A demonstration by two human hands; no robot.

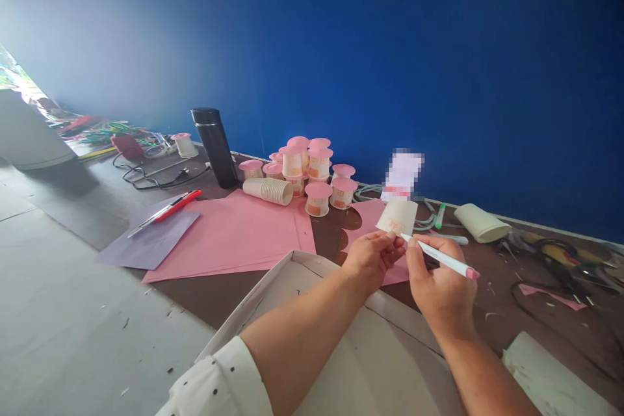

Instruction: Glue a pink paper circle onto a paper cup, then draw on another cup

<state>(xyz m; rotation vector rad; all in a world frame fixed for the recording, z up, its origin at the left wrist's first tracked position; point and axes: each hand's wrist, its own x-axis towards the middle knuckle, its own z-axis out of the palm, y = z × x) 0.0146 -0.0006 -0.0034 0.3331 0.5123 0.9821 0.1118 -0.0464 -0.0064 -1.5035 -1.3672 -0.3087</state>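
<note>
A white paper cup [400, 213], bottom up, is held at its rim by my left hand [369, 260]. Faint orange lines show on the cup's side near the rim. My right hand [444, 286] grips a white marker pen [446, 258] with a pinkish end, its tip at or very near the cup wall. Beyond and to the left, several finished-looking cups [318, 200] stand upside down with pink paper discs on top and orange drawings on their sides, some stacked on others. A nested stack of white paper cups [268, 190] lies on its side beside them.
Pink sheets [229, 234] and a purple sheet [168, 240] bearing a red utility knife [178, 207] lie left. A black flask [214, 146] stands behind them. A white box lid [273, 286] is under my forearms. Cables and a tipped cup [480, 222] lie right, before the blue wall [341, 45].
</note>
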